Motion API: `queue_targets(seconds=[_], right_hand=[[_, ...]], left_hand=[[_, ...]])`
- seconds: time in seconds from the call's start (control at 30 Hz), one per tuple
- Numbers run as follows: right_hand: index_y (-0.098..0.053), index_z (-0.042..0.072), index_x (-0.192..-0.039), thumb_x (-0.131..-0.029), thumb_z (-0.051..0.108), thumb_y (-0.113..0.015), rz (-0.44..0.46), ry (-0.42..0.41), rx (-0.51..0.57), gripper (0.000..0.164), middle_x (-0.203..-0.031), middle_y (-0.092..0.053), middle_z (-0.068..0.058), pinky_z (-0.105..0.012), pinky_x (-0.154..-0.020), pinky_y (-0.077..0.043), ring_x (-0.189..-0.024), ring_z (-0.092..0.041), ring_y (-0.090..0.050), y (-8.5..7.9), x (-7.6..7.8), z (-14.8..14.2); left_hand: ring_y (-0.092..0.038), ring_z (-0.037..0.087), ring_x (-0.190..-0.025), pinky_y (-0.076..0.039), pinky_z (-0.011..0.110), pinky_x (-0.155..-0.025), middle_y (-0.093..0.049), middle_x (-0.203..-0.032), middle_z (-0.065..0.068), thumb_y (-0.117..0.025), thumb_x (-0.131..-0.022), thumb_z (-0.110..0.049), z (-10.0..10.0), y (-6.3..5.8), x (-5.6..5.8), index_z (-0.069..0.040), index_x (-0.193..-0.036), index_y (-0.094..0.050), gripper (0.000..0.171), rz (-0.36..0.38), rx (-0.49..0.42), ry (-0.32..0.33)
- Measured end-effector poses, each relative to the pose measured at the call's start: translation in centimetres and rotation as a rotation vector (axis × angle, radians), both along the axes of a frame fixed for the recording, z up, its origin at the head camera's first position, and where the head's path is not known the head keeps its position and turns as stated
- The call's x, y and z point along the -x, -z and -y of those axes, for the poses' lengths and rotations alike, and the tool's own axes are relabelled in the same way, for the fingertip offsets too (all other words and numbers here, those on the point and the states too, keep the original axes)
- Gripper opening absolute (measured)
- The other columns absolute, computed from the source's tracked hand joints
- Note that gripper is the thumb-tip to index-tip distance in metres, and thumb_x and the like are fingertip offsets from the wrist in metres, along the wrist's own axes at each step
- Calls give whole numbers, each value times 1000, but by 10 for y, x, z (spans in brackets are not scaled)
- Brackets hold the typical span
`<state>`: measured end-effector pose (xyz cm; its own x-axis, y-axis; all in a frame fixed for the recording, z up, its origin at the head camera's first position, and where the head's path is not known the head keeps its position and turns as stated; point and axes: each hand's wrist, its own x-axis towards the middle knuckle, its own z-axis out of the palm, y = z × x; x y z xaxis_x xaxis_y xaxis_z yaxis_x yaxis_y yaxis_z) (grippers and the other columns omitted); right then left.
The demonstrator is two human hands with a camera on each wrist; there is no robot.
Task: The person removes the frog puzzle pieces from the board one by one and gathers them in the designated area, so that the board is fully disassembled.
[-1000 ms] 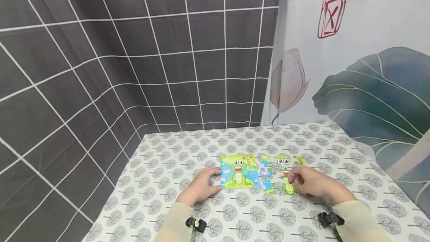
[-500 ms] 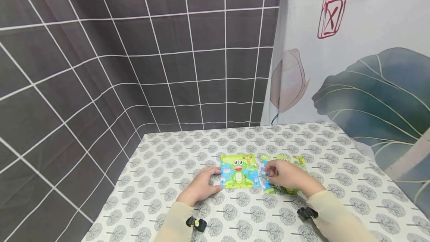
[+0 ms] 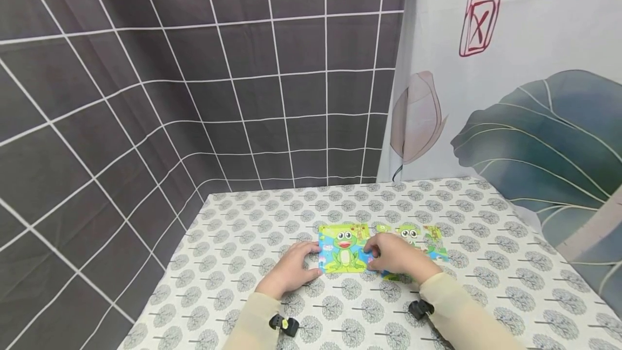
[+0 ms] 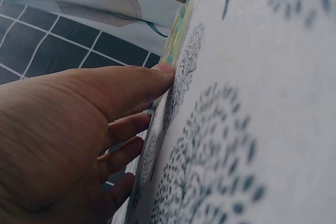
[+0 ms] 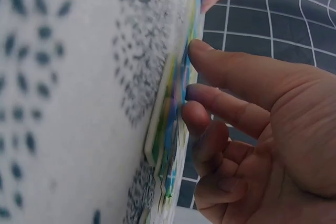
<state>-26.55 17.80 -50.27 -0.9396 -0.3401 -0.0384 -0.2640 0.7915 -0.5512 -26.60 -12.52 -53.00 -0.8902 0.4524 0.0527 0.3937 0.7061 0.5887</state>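
A square frog jigsaw puzzle lies flat on the tablecloth, green and yellow on blue. My left hand rests at its left edge, fingers extended; in the left wrist view the thumb sits right at the puzzle's side. Over the right edge is my right hand, thumb and bent forefinger around a small blue puzzle piece. Part of that edge is hidden by the hand. Right of it lie loose puzzle pieces, including one with the frog's eyes and a blue-green one.
A white tablecloth with grey tree prints covers the table. Behind it hangs a dark curtain with white grid lines. A pale curtain with leaf and flower prints hangs at the right.
My right hand has moved left from the loose pieces to the puzzle's right edge. A blue-green piece now shows where it was at first. My left hand has stayed in place.
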Motion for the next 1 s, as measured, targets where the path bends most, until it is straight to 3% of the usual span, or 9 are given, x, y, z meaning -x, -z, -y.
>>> queue_targets(seconds=[0.53,1.0], right_hand=[[-70,13,-100,-78,12,-92,35,32,11,32,-77,-56,2,-34,-68,-48,-69,-15,-51,3,-2,4],[-62,20,-91,-73,8,-93,-26,37,23,37,-79,-57,4,-35,-67,-48,-71,-15,-52,4,1,5]], left_hand=[[-42,27,-147,-32,53,-124,-52,-156,-2,-81,-91,-30,-1,1,-1,-18,-140,-64,53,-11,8,5],[-42,27,-147,-32,53,-124,-52,-155,-2,-82,-91,-29,-1,-1,-1,-17,-139,-65,53,-16,11,1]])
